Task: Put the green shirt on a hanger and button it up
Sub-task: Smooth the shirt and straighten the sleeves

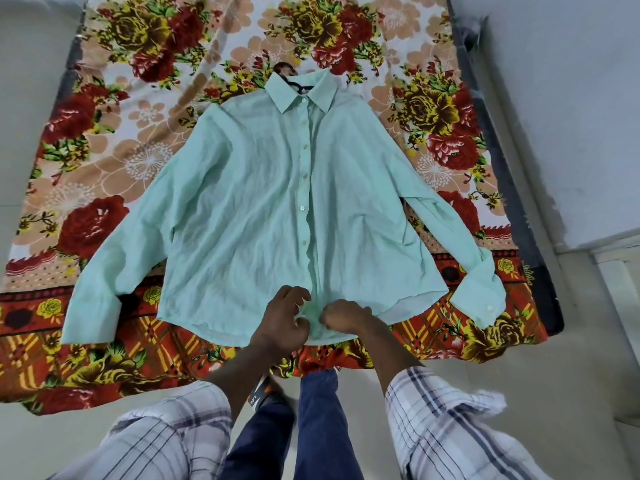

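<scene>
Low centre, your left hand (282, 318) and right hand (344, 317) meet at the hem of the green shirt (249, 202), both equally close. The fingers (294, 293) are curled, pinching the placket cloth. They hide the lowest fastening, so done or not, can't tell. The shirt runs straight up the frame across the bed (104, 140), buttons (304, 207) in line, to the collar (301, 90), where only the hanger (288, 77) hook peeks out.

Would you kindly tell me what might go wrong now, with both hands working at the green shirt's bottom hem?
The hem fabric is bunched between the left hand and right hand, so the green shirt may button crookedly. Tugging there could also drag the collar off the hanger, which barely shows.
</scene>
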